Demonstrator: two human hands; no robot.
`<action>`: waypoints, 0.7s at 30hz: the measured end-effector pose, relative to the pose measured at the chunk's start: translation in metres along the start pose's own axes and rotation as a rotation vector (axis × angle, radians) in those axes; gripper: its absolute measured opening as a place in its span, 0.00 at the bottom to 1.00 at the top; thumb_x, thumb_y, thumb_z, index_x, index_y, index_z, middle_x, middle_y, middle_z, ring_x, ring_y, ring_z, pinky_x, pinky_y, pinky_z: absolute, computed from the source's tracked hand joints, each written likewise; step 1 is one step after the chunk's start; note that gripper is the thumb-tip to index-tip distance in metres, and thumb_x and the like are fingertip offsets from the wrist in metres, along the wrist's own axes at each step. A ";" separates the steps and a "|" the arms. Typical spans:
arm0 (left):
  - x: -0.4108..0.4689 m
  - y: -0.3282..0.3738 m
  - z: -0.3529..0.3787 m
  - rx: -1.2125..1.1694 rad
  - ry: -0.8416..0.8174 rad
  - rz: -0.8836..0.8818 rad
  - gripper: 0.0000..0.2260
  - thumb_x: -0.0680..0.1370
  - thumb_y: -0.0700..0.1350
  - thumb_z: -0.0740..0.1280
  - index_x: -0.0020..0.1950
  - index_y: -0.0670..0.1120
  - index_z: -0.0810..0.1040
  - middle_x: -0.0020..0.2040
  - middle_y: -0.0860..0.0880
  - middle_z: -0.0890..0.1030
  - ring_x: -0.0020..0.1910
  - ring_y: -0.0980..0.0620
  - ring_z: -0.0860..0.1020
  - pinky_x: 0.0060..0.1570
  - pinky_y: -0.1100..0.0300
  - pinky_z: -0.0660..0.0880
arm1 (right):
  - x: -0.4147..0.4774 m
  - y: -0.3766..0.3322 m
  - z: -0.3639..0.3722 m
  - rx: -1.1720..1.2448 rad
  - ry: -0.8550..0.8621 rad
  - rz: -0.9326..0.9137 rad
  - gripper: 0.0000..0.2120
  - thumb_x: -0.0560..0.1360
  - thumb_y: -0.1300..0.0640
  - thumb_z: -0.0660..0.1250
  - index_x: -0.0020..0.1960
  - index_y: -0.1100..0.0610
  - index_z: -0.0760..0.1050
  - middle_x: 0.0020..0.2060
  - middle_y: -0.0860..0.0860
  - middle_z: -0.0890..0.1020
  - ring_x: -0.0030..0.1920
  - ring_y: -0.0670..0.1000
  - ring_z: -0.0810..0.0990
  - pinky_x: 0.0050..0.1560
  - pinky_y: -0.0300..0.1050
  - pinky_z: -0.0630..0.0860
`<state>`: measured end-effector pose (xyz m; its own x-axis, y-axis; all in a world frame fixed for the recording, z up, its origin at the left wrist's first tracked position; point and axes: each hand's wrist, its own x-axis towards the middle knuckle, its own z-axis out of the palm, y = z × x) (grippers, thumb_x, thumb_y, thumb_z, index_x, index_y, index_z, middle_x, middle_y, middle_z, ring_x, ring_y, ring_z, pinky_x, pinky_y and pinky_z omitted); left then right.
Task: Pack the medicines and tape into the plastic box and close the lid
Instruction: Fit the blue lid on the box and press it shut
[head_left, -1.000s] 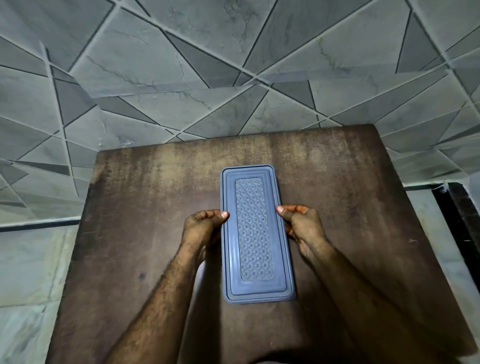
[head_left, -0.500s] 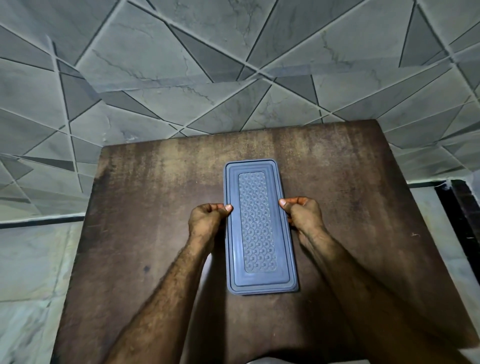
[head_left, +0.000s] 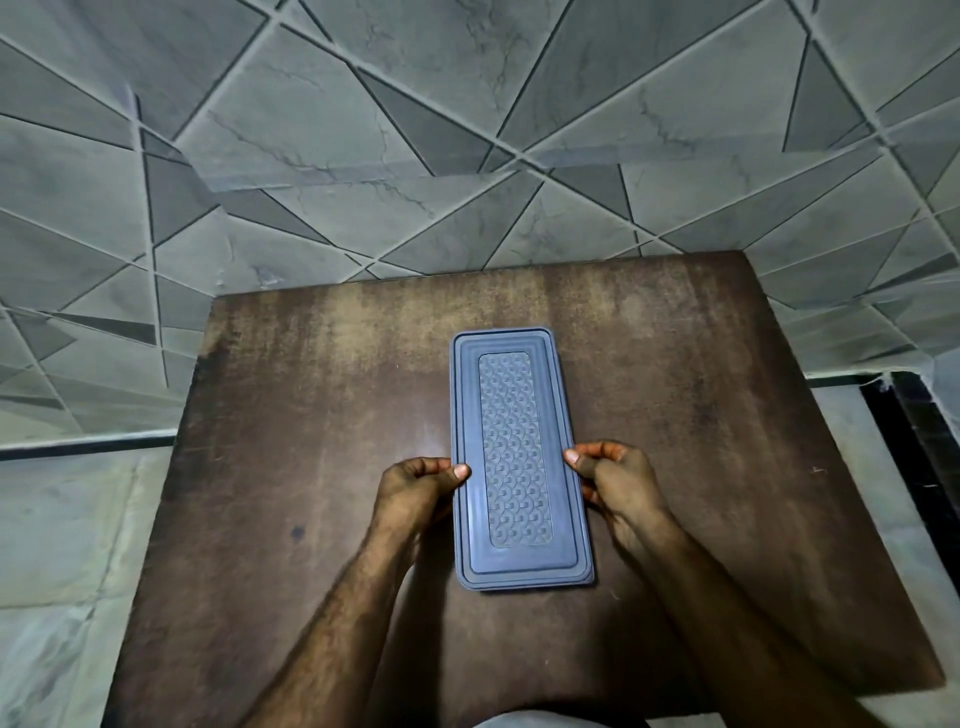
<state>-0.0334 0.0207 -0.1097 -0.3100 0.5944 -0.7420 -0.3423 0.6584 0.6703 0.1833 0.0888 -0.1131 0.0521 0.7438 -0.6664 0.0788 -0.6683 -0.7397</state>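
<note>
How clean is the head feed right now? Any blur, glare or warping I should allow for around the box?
Head view: dim, bluish light; the long blue-grey plastic box with the patterned lid is sharp, with no glare on it. A faint sheen shows on the worn brown wooden table left of the box. Left hand and right hand look slightly soft. Wide-angle warping bends the grey tiled wall lines near the edges.

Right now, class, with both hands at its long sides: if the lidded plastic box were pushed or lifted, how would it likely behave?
The plastic box looks long, low and flat, so it would probably slide on the wooden table rather than tip or roll. Its ridged lid suggests stiffness. Lifted by one end, it might sag; weight cannot be judged.
</note>
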 end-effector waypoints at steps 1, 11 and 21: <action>0.000 0.000 0.001 0.016 0.016 0.009 0.11 0.68 0.41 0.77 0.46 0.39 0.82 0.41 0.39 0.85 0.40 0.44 0.82 0.49 0.49 0.80 | 0.000 0.000 0.001 -0.021 0.020 -0.003 0.02 0.70 0.61 0.73 0.41 0.57 0.80 0.39 0.54 0.86 0.42 0.53 0.82 0.52 0.53 0.79; -0.010 -0.005 0.002 0.013 0.019 0.080 0.07 0.71 0.39 0.75 0.46 0.38 0.82 0.40 0.40 0.85 0.36 0.45 0.82 0.39 0.56 0.81 | -0.014 -0.005 -0.001 0.038 -0.002 -0.010 0.03 0.71 0.64 0.72 0.41 0.58 0.79 0.35 0.52 0.84 0.40 0.51 0.81 0.46 0.48 0.80; -0.047 -0.036 -0.018 0.056 -0.080 -0.095 0.08 0.72 0.35 0.74 0.49 0.39 0.79 0.39 0.42 0.82 0.33 0.50 0.80 0.34 0.59 0.80 | -0.062 0.036 -0.021 0.044 -0.026 0.044 0.03 0.72 0.65 0.71 0.43 0.59 0.79 0.38 0.57 0.83 0.42 0.55 0.79 0.51 0.54 0.76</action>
<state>-0.0225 -0.0397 -0.0987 -0.2062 0.5612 -0.8016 -0.3160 0.7371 0.5974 0.2041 0.0192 -0.0968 0.0291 0.7131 -0.7005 0.0333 -0.7011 -0.7123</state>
